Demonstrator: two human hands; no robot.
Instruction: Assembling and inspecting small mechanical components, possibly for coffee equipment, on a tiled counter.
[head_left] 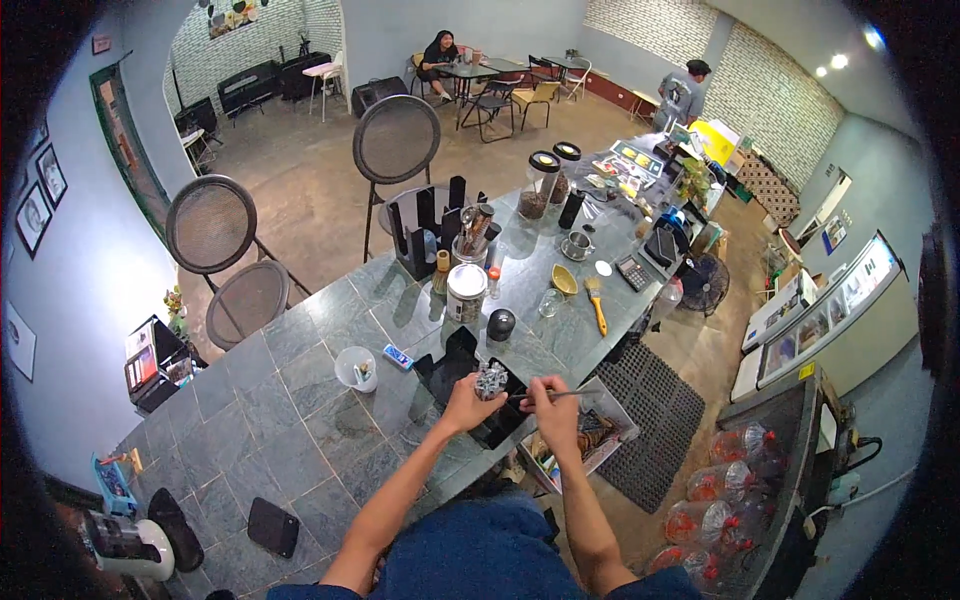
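Note:
In my left hand [470, 405], fingers wrapped round it, is a small shiny, silvery or glassy object [491, 380] whose kind I cannot make out. Close to its right, my right hand [550, 408] pinches a thin metal rod-like tool [575, 393], held nearly level. Both hands are above a black open box [500, 428] at the counter's edge. Black angular pieces [447, 372] lie left of the box. Just beyond my hands are a dark dome-topped item [501, 324] and a white-lidded jar [466, 292]. A small blue and white box [398, 357] and a white plastic cup [356, 369] are farther left.
Below the counter edge on the right stands a crate of items [605, 455] beside a black rubber mat [655, 425]. A brush [597, 305], a calculator [633, 272] and glass jars [539, 187] line the tiled counter [320, 440]. Other people are across the room.

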